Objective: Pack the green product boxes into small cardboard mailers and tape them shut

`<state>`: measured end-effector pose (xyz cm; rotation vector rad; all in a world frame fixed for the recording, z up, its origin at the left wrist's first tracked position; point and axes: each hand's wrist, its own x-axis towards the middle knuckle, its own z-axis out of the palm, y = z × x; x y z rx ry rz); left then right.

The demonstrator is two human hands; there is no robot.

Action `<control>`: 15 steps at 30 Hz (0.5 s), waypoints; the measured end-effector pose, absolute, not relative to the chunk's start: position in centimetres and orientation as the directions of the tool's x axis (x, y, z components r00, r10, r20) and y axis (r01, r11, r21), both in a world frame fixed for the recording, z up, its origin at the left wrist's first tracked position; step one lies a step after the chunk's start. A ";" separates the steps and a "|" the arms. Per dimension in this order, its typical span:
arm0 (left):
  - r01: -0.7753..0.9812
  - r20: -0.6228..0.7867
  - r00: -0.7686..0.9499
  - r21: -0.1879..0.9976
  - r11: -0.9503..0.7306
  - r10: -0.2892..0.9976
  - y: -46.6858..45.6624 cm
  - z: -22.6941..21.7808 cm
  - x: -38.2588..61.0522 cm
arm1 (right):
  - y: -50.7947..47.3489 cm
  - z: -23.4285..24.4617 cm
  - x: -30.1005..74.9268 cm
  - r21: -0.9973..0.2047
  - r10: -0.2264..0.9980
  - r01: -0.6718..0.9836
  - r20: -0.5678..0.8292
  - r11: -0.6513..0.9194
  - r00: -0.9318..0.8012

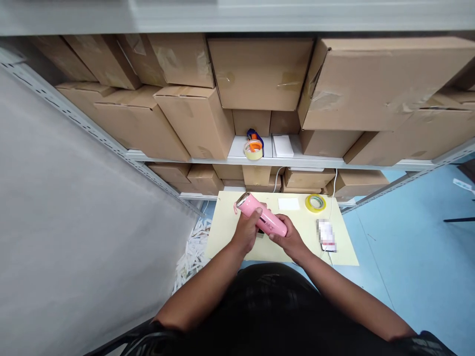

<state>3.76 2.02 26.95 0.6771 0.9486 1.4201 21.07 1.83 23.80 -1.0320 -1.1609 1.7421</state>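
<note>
A pink thermos bottle (267,220) with dark lettering, a shiny metal-coloured end and a small pink strap is held tilted above the pale yellow tabletop (226,242). My left hand (248,230) wraps round its middle, near the end with the strap, thumb on top. At the lower right end, my right hand (289,238) grips the base with its thumb and fingers. A small dark object lies partly hidden beneath the bottle, between my hands; I cannot make out its kind.
Cardboard boxes (260,74) fill the shelves ahead. A tape dispenser (254,145) and a white box (283,146) sit on the middle shelf. On the table are a yellow tape roll (315,202), a white card (288,203) and a phone (326,235) with a cable. Paper strips (191,254) lie left.
</note>
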 end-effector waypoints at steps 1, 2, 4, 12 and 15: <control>-0.531 -0.157 -0.085 0.843 0.088 0.984 1.8 26.9 4.1 | 1.6 23.8 21.1 -0.946 0.910 -0.169 -0.201 -0.276 -0.363; -0.553 -0.166 -0.075 0.827 0.097 0.983 1.7 26.9 4.2 | 1.3 23.9 21.2 -0.926 0.887 -0.195 -0.225 -0.323 -0.404; -0.574 -0.146 -0.002 0.810 0.119 0.989 1.7 27.2 4.0 | 0.9 24.3 21.4 -0.824 0.769 -0.263 -0.286 -0.502 -0.571; -0.461 -0.151 -0.097 0.883 0.090 0.984 1.5 26.9 4.2 | 0.3 24.5 20.8 -0.968 0.875 0.014 -0.233 -0.251 -0.425; -0.407 -0.201 -0.142 0.905 0.128 0.969 0.6 27.0 5.1 | 0.5 24.3 21.0 -0.917 0.956 0.383 -0.203 -0.110 -0.211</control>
